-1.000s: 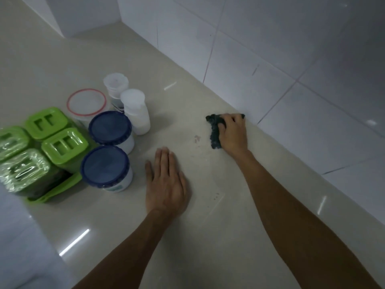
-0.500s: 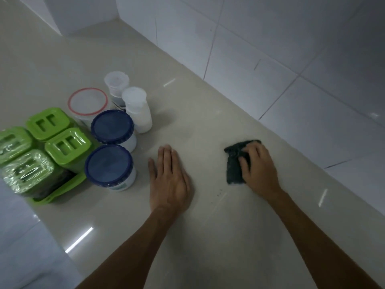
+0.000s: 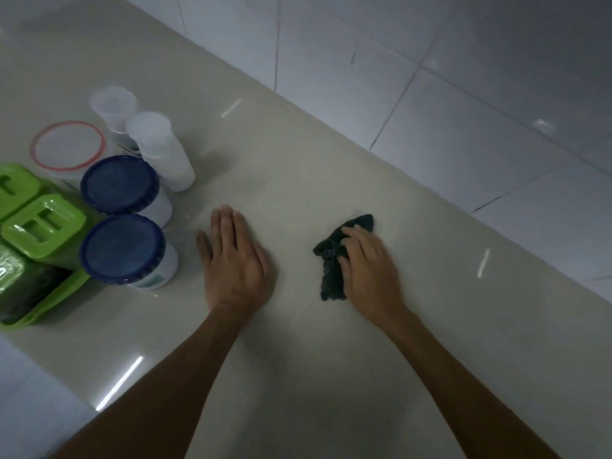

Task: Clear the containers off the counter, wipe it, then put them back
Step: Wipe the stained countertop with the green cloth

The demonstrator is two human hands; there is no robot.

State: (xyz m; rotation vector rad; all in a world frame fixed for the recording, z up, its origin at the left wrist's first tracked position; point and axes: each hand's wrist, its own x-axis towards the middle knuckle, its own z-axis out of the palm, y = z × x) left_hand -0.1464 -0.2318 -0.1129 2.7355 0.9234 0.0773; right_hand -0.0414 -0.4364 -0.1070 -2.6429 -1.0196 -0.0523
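R hand [image 3: 367,273] pressed flat on dark cloth [image 3: 331,260], fingers over it, mid worktop [image 3: 298,160]. L hand [image 3: 235,260] flat, open, empty, near cloth's left, not touching. Containers [image 3: 122,250] clustered just left of L hand.

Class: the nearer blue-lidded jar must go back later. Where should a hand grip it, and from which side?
Probably grip the nearer blue-lidded jar around its white body below the lid, coming from its right: it stands upright, green-lidded containers crowd its left, and bare counter lies right.
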